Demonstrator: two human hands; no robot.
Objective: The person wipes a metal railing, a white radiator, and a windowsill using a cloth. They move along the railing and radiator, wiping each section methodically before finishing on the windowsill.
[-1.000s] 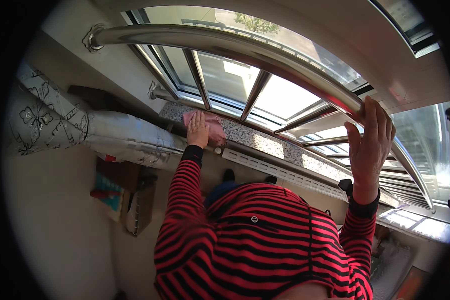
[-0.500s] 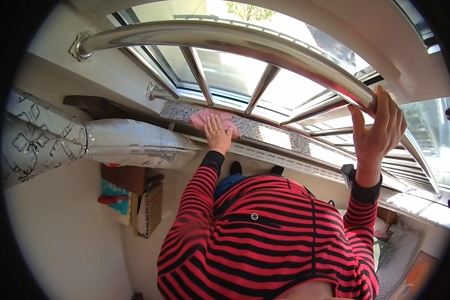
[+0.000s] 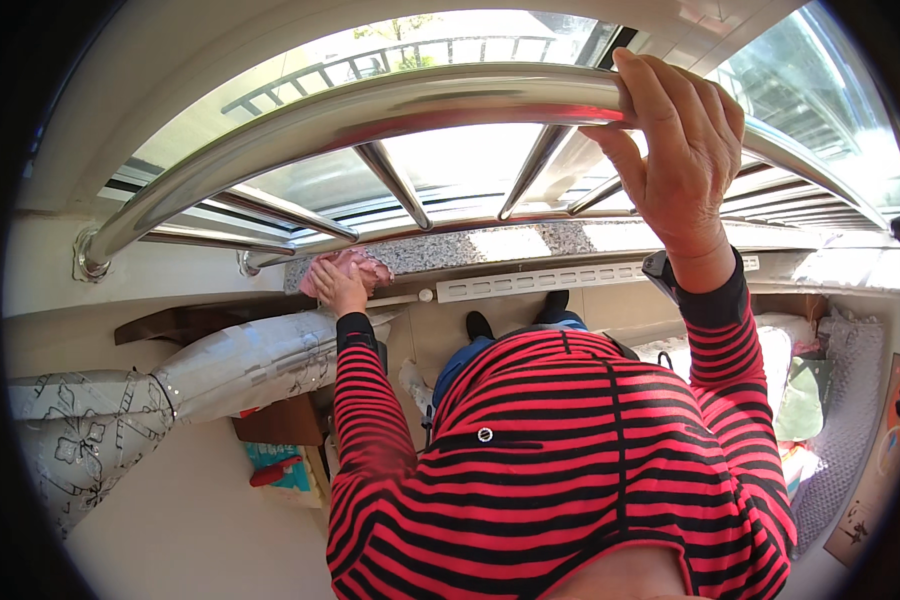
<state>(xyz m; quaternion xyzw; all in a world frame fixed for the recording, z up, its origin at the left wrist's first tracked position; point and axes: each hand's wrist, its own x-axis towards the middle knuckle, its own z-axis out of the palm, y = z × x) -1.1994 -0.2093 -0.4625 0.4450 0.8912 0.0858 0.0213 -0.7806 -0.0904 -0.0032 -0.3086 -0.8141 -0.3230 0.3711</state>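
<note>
My left hand [image 3: 338, 290] presses on a crumpled pink cloth [image 3: 370, 270], its fingers bent over the cloth's near left side. That cloth lies at the left end of a speckled grey granite sill [image 3: 445, 246], below the metal bars. Up on the right, my right hand [image 3: 685, 150] is hooked round a thick, shiny metal rail [image 3: 420, 103], thumb underneath and fingers over the top. The rail curves across the window, with thinner bars [image 3: 392, 183] running down from it. Part of the cloth is hidden under my left hand.
A tied silvery curtain [image 3: 250, 350] hangs at the left, close to my left forearm. Under the sill runs a white slotted radiator [image 3: 540, 282]. A brown wooden piece of furniture [image 3: 280, 420] stands at the lower left; a grey quilted item [image 3: 845, 400] lies at the right.
My left hand has slid the cloth left along the sill, to its end, with the fingers now more bent. My right hand stays on the rail. The view has turned.
</note>
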